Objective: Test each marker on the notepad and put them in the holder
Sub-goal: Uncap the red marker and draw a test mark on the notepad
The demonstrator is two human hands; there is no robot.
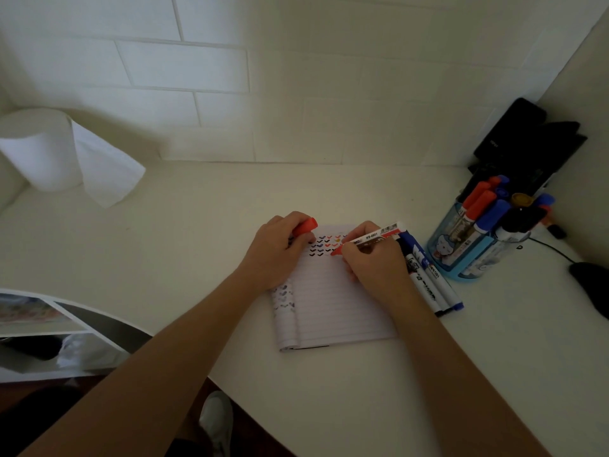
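Observation:
A lined notepad [333, 308] lies on the white table, with rows of small coloured check marks near its top edge. My right hand [372, 262] grips an uncapped red marker [375, 234] whose red tip touches the paper among the marks. My left hand [275, 249] rests on the pad's upper left corner and holds the red cap [306, 226]. Just right of the pad, partly under my right hand, lie loose black and blue markers [428, 278]. A blue transparent holder [461, 249] at the right carries several red, blue and black markers.
A paper towel roll [43, 150] stands at the back left by the tiled wall. Black objects [527, 140] lean in the right corner behind the holder. A dark object with a cable [590, 282] lies at the right edge. A white shelf [49, 331] sits lower left.

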